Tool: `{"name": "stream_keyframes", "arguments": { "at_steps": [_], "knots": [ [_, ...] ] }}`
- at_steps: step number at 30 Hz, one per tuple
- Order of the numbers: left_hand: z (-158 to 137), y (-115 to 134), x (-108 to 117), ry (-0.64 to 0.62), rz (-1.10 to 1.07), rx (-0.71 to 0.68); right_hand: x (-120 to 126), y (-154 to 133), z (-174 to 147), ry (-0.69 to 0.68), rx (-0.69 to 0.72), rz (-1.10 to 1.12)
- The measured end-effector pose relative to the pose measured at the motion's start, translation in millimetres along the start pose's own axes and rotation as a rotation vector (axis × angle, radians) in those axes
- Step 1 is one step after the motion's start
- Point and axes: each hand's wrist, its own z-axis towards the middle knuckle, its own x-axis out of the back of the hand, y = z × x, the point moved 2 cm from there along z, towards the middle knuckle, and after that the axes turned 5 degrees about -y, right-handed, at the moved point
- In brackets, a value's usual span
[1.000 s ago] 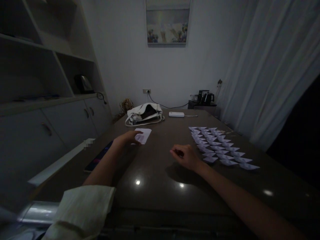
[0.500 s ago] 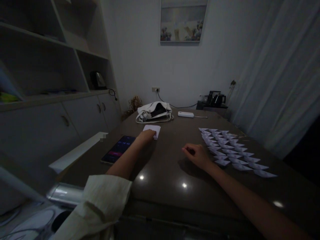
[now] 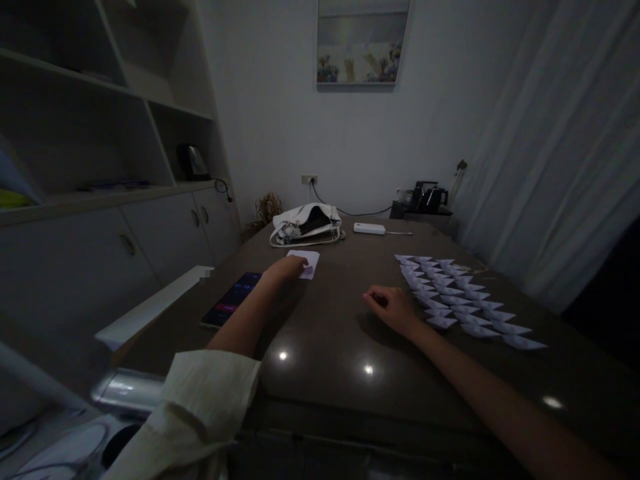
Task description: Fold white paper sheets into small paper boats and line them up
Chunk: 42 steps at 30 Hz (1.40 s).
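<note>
My left hand [image 3: 286,267] reaches over a small stack of white paper [image 3: 311,256] on the table. Its fingers are bent together at the top sheet, and the fingertips are partly hidden. Beneath my left forearm lies a phone [image 3: 231,301] with its screen lit. My right hand [image 3: 393,307] rests on the table, curled into a loose fist with nothing visible in it. Just right of that hand, several folded white paper boats [image 3: 453,300] stand in rows.
A white handbag [image 3: 310,223] lies open at the table's far end, with a white power bank [image 3: 369,229] and short cable to its right. White paper [image 3: 155,307] juts past the left table edge. A silvery cylinder [image 3: 127,390] sits at the lower left.
My left hand has drawn back slightly to the left over the stack, uncovering more of the top sheet. The right hand stays curled in place, and the view has shifted a little.
</note>
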Motion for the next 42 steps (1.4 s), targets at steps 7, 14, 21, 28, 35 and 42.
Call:
{"name": "stream_keyframes", "arguments": {
  "at_steps": [7,14,21,28,35,42],
  "knots": [
    [-6.2,6.5,6.7,-0.01,0.07,0.047,-0.3,3.6,0.3,-0.009,0.017,0.013],
    [-16.5,22.1,25.2,0.155,0.168,0.144,-0.7,3.5,1.0,-0.021,0.001,0.02],
    [-19.9,77.2,27.2,0.292,0.041,-0.069,-0.6,7.0,4.2,0.065,-0.002,0.092],
    [-35.2,129.5,5.6,0.101,-0.342,-0.561,3.0,10.5,4.7,0.147,0.055,-0.044],
    [-28.4,120.0,5.1,0.083,-0.519,-0.504,4.7,18.3,7.3,0.225,0.002,-0.019],
    [-14.8,103.1,5.7,0.131,-0.757,-0.38,5.7,20.2,7.6,0.173,-0.105,0.07]
  ]
}}
